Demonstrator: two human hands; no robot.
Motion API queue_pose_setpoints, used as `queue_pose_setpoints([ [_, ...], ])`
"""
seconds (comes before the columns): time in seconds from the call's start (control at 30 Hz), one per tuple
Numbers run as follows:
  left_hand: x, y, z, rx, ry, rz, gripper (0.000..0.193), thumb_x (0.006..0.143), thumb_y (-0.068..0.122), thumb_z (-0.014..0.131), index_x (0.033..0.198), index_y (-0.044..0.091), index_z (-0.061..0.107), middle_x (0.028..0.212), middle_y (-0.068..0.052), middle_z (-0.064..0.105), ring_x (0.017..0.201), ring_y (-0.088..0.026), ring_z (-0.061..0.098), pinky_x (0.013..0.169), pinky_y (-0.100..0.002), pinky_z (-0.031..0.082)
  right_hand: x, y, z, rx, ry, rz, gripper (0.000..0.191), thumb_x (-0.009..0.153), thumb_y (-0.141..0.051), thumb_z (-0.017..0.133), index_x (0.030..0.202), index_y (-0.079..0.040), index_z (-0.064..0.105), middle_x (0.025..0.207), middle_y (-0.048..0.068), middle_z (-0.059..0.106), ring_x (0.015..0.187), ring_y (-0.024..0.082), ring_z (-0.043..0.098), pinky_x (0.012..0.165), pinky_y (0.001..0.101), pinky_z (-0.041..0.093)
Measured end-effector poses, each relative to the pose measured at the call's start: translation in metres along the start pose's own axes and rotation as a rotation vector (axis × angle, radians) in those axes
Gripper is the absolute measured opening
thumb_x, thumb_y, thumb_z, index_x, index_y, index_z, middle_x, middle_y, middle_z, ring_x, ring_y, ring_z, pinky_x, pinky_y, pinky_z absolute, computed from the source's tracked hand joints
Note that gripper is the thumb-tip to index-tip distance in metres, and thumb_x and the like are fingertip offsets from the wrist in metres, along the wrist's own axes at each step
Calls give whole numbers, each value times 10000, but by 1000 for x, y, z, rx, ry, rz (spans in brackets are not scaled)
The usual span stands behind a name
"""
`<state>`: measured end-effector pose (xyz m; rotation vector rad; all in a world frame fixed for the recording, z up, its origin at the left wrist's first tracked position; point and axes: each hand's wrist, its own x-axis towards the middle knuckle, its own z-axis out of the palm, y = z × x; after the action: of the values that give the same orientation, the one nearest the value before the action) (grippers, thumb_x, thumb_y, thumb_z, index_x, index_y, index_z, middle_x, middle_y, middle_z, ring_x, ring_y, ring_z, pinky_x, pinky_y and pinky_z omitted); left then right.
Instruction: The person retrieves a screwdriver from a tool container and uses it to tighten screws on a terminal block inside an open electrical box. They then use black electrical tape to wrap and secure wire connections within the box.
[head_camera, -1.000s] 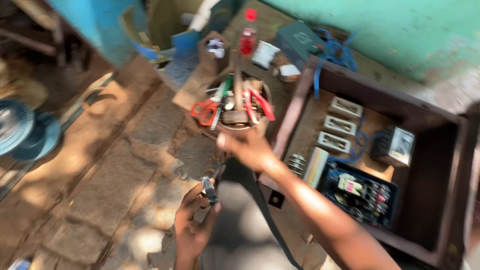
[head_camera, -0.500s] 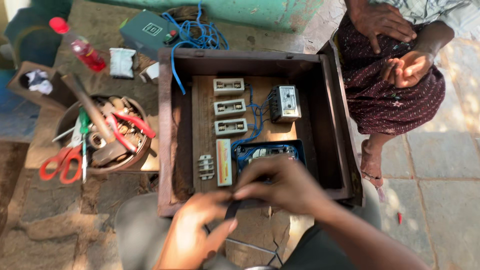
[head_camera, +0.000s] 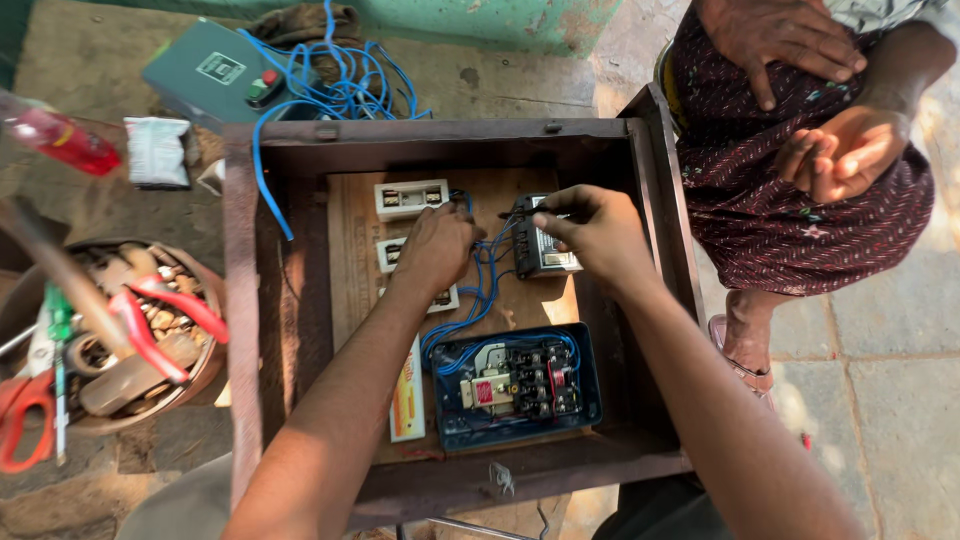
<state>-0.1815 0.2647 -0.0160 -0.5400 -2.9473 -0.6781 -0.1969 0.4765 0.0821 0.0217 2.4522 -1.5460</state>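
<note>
My left hand (head_camera: 432, 245) pinches the soft, springy blue wires (head_camera: 487, 275) while my right hand (head_camera: 592, 228) grips the small black switch box (head_camera: 540, 252), light and probably brittle, inside the wooden box (head_camera: 243, 300), best held by its sides.

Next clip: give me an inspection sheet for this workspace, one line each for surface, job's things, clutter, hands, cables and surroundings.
Surface: wooden board inside an open wooden box, standing on stone paving.
Job's things: black breaker unit at the right hand; white fuse holders in a column at the left hand; open blue starter box below.
Clutter: bowl of tools left of the box, with red-handled pliers and orange scissors; red bottle; white packet.
Hands: left hand on the blue wires; right hand on the breaker unit.
Cables: blue wire coil on the box's rear edge.
Surroundings: another person seated at right; green wall behind.
</note>
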Motion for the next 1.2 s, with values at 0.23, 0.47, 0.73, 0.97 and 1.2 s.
queue_pose_setpoints([
  [0.23, 4, -16, 30, 204, -135, 83, 204, 866, 59, 608, 929, 92, 800, 1044, -109, 740, 1131, -288, 644, 1013, -435, 498, 25, 29, 11, -13, 27, 33, 253, 828, -103, 824, 1040, -16, 717, 885, 31, 759, 751, 71, 684, 644, 231, 561],
  [0.47, 8, -17, 31, -53, -66, -23, 271, 758, 6, 576, 912, 74, 789, 989, -139, 742, 1048, -342, 652, 924, -462, 538, 36, 40, 16, 189, 94, 29, 214, 860, -93, 811, 1032, -17, 710, 865, 32, 737, 729, 73, 662, 643, 219, 543],
  [0.73, 17, -4, 30, -87, -84, -273, 180, 889, 73, 640, 998, 63, 784, 1040, -185, 728, 1037, -358, 677, 921, -463, 551, 25, 72, 31, 310, 115, 3, 196, 871, -79, 776, 1027, -7, 682, 852, 56, 730, 727, 102, 683, 653, 235, 562],
  [0.97, -23, 45, 14, 9, 82, -346, 320, 845, 312, 723, 984, 33, 794, 1126, -162, 731, 1135, -331, 598, 994, -453, 463, 30, 105, 28, 659, 138, -33, 165, 908, -24, 746, 1032, 8, 643, 843, 85, 678, 711, 152, 686, 648, 278, 602],
  [1.2, -22, 75, 28, 90, -7, -497, 349, 643, 283, 804, 862, 12, 785, 1135, -153, 702, 1146, -338, 517, 919, -508, 362, 33, 92, 28, 545, 77, 13, 315, 851, -63, 750, 1136, -25, 622, 949, 90, 716, 787, 157, 729, 732, 287, 621],
])
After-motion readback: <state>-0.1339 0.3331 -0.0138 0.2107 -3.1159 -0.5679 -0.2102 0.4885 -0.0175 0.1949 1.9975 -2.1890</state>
